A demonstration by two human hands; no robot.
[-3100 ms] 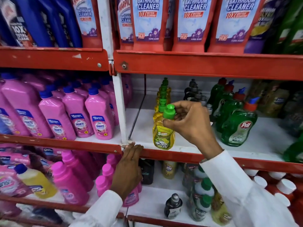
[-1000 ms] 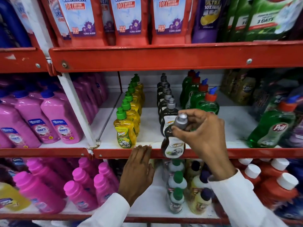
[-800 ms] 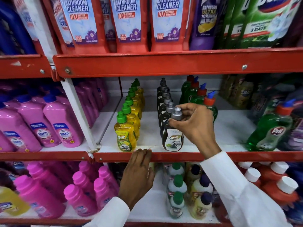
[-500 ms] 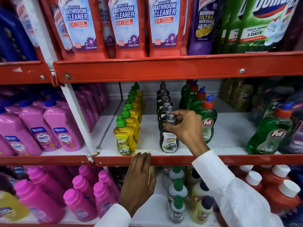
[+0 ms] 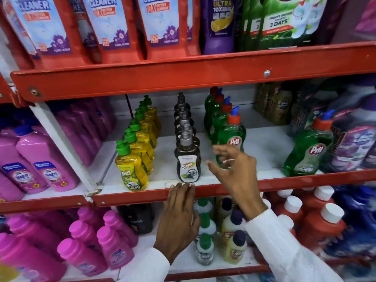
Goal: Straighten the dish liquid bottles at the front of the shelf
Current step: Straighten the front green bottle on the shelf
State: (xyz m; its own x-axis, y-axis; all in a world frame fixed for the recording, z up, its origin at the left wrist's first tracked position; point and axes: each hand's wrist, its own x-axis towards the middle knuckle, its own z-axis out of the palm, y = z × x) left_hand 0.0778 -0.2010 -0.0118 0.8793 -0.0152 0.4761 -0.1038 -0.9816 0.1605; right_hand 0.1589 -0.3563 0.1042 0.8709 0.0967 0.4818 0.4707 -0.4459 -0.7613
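The blurred right hand (image 5: 234,171) covers the lower part of the front green plastic Pril bottle (image 5: 231,137). Behind the front dark grey-capped bottle (image 5: 187,159), its row is mostly hidden. The red bathroom-cleaner pouches (image 5: 158,27) are cut off by the top edge.

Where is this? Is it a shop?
Most likely a shop's cleaning aisle. Red metal shelves hold many identical items in rows: yellow dish liquid bottles, pink bottles, and bathroom cleaner pouches above.
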